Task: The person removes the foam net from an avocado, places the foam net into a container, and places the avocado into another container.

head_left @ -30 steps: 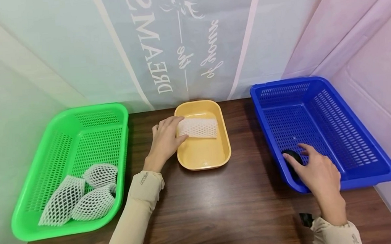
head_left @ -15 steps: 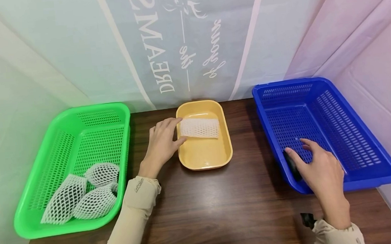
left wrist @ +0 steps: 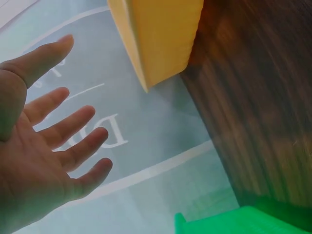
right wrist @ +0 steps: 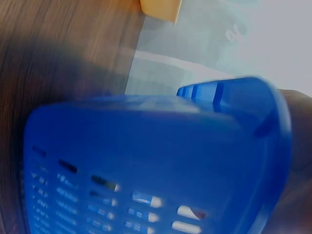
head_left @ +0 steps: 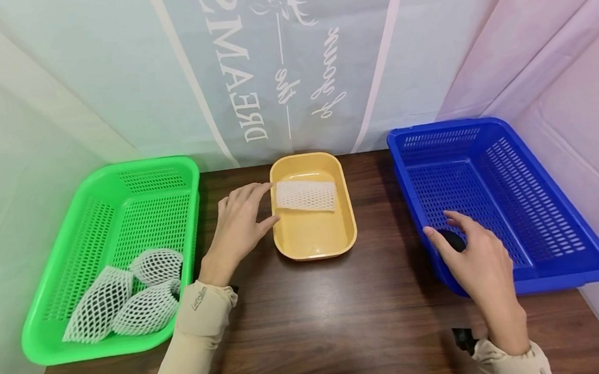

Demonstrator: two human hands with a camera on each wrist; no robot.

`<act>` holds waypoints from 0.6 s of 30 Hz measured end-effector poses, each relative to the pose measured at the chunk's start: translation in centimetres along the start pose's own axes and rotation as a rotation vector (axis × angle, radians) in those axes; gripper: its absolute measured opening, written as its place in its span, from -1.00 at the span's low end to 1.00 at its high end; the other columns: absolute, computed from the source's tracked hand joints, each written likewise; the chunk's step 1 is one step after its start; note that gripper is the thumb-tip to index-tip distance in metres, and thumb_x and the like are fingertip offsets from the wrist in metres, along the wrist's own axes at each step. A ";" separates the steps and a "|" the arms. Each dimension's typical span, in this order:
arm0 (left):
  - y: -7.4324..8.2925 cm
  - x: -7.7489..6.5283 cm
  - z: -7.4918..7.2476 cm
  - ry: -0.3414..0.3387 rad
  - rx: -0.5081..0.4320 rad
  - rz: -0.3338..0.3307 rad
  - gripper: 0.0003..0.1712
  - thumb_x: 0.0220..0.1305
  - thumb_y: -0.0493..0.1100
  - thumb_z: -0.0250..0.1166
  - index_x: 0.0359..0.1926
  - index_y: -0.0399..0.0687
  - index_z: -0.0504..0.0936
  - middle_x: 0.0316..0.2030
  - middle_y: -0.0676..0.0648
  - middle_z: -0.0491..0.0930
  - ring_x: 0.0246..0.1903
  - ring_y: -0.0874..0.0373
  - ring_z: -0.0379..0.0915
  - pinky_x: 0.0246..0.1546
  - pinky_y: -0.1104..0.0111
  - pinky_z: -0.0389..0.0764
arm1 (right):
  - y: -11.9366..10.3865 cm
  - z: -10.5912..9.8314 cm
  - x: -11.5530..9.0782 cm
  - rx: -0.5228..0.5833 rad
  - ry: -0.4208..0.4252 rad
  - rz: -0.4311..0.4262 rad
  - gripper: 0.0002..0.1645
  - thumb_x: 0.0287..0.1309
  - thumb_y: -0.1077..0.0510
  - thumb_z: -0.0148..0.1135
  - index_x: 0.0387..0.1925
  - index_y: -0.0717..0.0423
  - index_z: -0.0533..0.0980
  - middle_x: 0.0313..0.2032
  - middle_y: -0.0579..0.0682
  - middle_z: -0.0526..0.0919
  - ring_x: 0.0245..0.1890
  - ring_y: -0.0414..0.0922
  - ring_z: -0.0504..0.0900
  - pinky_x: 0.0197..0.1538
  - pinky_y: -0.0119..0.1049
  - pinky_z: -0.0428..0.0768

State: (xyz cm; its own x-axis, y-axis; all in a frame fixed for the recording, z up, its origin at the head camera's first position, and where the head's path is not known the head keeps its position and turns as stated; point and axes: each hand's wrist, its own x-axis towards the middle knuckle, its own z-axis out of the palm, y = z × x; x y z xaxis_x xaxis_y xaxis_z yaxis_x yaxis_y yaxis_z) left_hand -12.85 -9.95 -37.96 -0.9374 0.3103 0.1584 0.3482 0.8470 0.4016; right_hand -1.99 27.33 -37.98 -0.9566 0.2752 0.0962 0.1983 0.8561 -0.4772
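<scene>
Left hand (head_left: 235, 228), fingers spread, hovers nine o'clock of mesh sleeve (head_left: 307, 196); right hand (head_left: 480, 259): blue basket (head_left: 565, 279), seven o'clock, pinch on dark object (head_left: 453, 240) unclear

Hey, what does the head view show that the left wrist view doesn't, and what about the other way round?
Only the head view: the blue basket, the right hand at a partly hidden dark object in it, the white foam net inside the yellow tray, the netted items in the green basket, and the beige sleeves.

Only the left wrist view: the palm of the left hand.

Both: the left hand, yellow tray, part of the green basket, wooden table and printed backdrop.
</scene>
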 end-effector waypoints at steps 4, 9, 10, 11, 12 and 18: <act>0.1 -0.7 -0.7 0.005 0.002 0.001 -0.24 0.15 -0.02 0.47 0.35 -0.01 0.42 0.29 -0.16 0.43 0.31 -0.19 0.27 0.21 -0.12 0.25 | -0.6 0.2 -0.2 0.021 0.007 -0.031 -0.23 0.25 -0.30 0.22 0.31 0.07 0.45 0.16 0.29 0.59 0.06 0.40 0.51 -0.22 0.31 0.42; -0.2 -1.4 -1.3 0.002 -0.010 -0.013 -0.24 0.15 -0.04 0.47 0.36 0.00 0.41 0.30 -0.17 0.42 0.32 -0.19 0.25 0.23 -0.11 0.22 | -1.2 0.4 -0.4 0.037 0.031 -0.058 -0.27 0.24 -0.25 0.26 0.29 0.08 0.47 0.15 0.32 0.58 0.07 0.38 0.52 -0.16 0.33 0.43; -0.3 -1.5 -1.4 0.004 -0.011 -0.015 -0.24 0.15 -0.05 0.47 0.36 0.00 0.41 0.30 -0.17 0.43 0.32 -0.19 0.25 0.23 -0.12 0.21 | -1.3 0.4 -0.5 0.039 0.034 -0.061 -0.28 0.24 -0.25 0.26 0.29 0.08 0.47 0.15 0.32 0.58 0.08 0.37 0.52 -0.16 0.33 0.44; -0.4 -1.6 -1.5 0.004 -0.011 -0.019 -0.24 0.15 -0.05 0.47 0.36 0.01 0.41 0.30 -0.17 0.43 0.32 -0.19 0.25 0.22 -0.12 0.21 | -1.4 0.5 -0.5 0.040 0.038 -0.066 -0.28 0.24 -0.24 0.26 0.28 0.08 0.48 0.16 0.32 0.58 0.09 0.36 0.52 -0.15 0.33 0.44; -0.5 -1.8 -1.6 0.005 -0.011 -0.021 -0.24 0.15 -0.05 0.47 0.36 0.01 0.41 0.30 -0.17 0.43 0.32 -0.18 0.24 0.23 -0.12 0.21 | -1.4 0.5 -0.5 0.041 0.043 -0.070 -0.29 0.24 -0.24 0.27 0.28 0.07 0.49 0.16 0.31 0.57 0.09 0.35 0.52 -0.14 0.33 0.45; -1.2 -2.4 -1.9 0.016 -0.004 -0.039 -0.23 0.15 -0.05 0.47 0.36 0.01 0.40 0.30 -0.17 0.43 0.33 -0.18 0.24 0.24 -0.14 0.18 | -1.7 0.9 -0.5 0.042 0.063 -0.082 -0.32 0.22 -0.24 0.29 0.24 0.07 0.52 0.14 0.30 0.59 0.09 0.32 0.54 -0.12 0.33 0.44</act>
State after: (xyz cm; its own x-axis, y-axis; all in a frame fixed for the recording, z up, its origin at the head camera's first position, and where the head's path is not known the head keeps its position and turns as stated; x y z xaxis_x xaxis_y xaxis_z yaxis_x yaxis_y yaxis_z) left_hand -11.00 -12.55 -37.07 -0.9500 0.2702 0.1566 0.3115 0.8568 0.4110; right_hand -2.01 25.38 -37.99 -0.9536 0.2329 0.1906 0.1093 0.8580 -0.5018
